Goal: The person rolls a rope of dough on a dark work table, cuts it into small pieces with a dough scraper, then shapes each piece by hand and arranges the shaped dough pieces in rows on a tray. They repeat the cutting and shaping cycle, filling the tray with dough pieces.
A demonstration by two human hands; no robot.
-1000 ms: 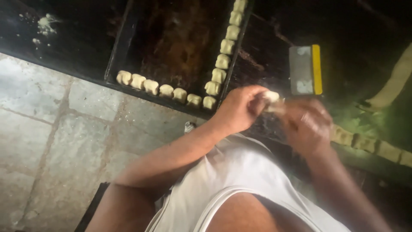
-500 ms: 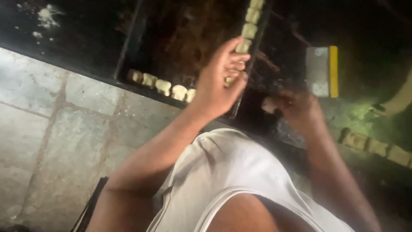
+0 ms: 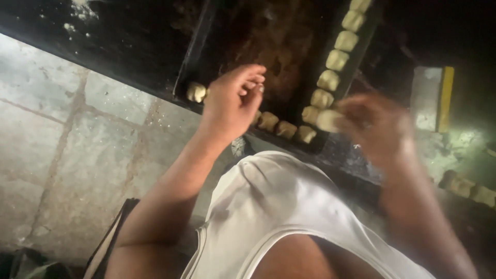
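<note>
While the left hand [image 3: 230, 106] is hovering over the near edge of the dark baking tray [image 3: 194, 62], its fingers [image 3: 252, 81] are curling loosely with nothing visibly in them. The right hand [image 3: 374, 129] is blurred, gripping one pale dough piece [image 3: 328, 120] at the fingertips, just beside the tray's near-right corner.

Dough pieces are already lining two edges: a near row [image 3: 281, 128] running along the front rim, partly hidden behind the left hand, and a side row [image 3: 336, 59] climbing the right rim. One lone piece [image 3: 196, 92] is sitting at the near-left end. The tray's middle is looking bare and dark.

Judgement on doing this well:
- Keep pieces just beside each other, not squashed together.
- Grip lightly; soft dough probably dents under pinching.
- Follow the rim line so the rows stay straight.
- More cut pieces [image 3: 467, 190] are waiting far right on the surface, near a scraper with a yellow handle [image 3: 433, 98].
</note>
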